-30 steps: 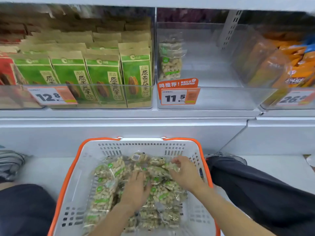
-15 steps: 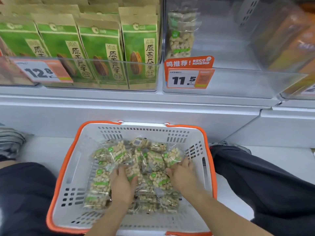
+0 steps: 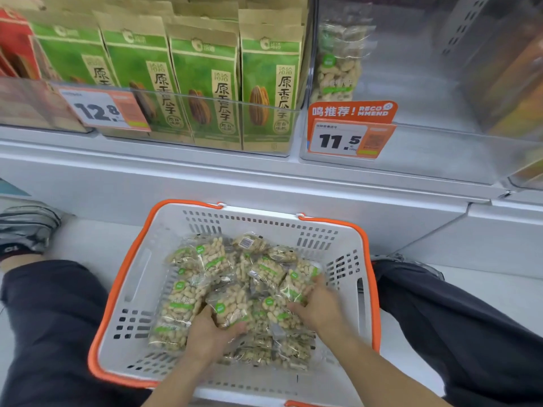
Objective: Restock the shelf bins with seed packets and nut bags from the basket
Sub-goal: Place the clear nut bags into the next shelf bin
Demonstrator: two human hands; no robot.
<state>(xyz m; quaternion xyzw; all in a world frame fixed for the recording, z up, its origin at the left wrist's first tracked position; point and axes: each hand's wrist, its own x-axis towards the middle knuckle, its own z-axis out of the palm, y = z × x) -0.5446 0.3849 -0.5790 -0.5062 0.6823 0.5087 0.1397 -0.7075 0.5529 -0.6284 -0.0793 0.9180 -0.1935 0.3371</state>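
Head view: left hand (image 3: 212, 333) grips a nut bag (image 3: 230, 308) mid-basket; right hand (image 3: 318, 306) clutches bags by the right wall of the basket (image 3: 364, 254). Target bin (image 3: 440, 154), nearly bare, lies up and right of both hands; right hand nearer. Bag's long axis runs toward the shelf.

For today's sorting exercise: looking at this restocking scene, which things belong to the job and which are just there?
Part of the job:
- nut bags heaped in the basket
- left hand and right hand, both among the bags
- clear bin holding one nut bag
- seed packets in their bin

Just there:
- price tags 12.8 and 11.5
- orange packs at far right
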